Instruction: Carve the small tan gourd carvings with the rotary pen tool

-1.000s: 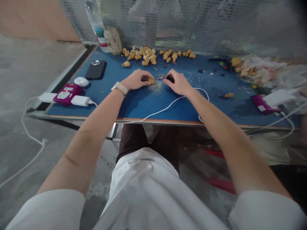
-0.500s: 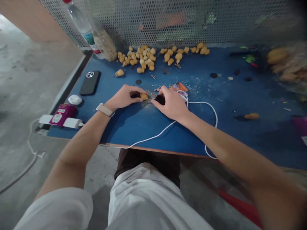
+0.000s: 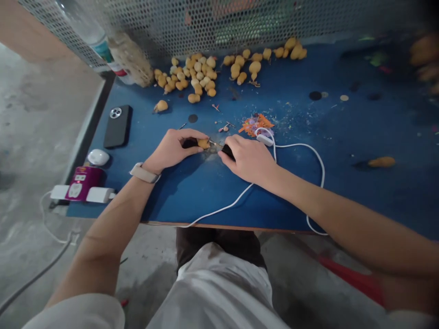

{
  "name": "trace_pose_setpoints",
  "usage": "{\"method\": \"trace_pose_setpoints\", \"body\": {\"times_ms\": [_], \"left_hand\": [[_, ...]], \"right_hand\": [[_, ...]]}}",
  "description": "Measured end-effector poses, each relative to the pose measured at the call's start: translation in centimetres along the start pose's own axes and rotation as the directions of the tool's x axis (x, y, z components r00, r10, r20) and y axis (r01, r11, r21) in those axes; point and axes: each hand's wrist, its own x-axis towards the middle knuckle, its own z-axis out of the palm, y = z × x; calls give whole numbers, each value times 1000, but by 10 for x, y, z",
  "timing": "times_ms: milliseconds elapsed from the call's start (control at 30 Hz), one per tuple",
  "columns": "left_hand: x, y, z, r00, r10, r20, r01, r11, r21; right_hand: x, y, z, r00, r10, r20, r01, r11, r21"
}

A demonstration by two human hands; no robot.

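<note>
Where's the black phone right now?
In the head view, the phone lies at the left of the blue table, just beyond the small white case and purple socket block.

Through my feed I read the counter [image 3: 202,201] as smooth and matt, the screen [image 3: 164,36] behind it as perforated metal, the adapter [image 3: 84,177] as glossy plastic, the bottle [image 3: 82,20] as clear plastic, the shirt [image 3: 216,292] as matt cloth, and the tool tip [image 3: 214,144] as thin metal.
</note>
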Motion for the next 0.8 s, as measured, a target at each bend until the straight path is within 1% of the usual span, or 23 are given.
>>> {"method": "trace_pose_setpoints", "body": {"times_ms": [133, 300, 600, 667, 800], "left_hand": [[2, -1, 1, 999, 33, -1, -33, 999, -10], [6, -1, 0, 1000, 14, 9, -14, 1000, 21], [9, 3, -6, 999, 26, 39, -26, 1000, 10], [10, 3, -5, 999, 20, 33, -20, 1000, -2], [12, 0, -1, 1000, 7, -11, -7, 1000, -22]], "right_hand": [[-1, -6, -3, 1000, 27, -6, -27, 1000, -12], [-1, -11, -7, 999, 51, 5, -51, 999, -15], [0, -12, -9, 999, 53, 14, -52, 998, -28], [0, -12, -9, 998, 57, 18, -57, 998, -25], [0, -11, -9, 998, 59, 10, -58, 998, -27]]}}
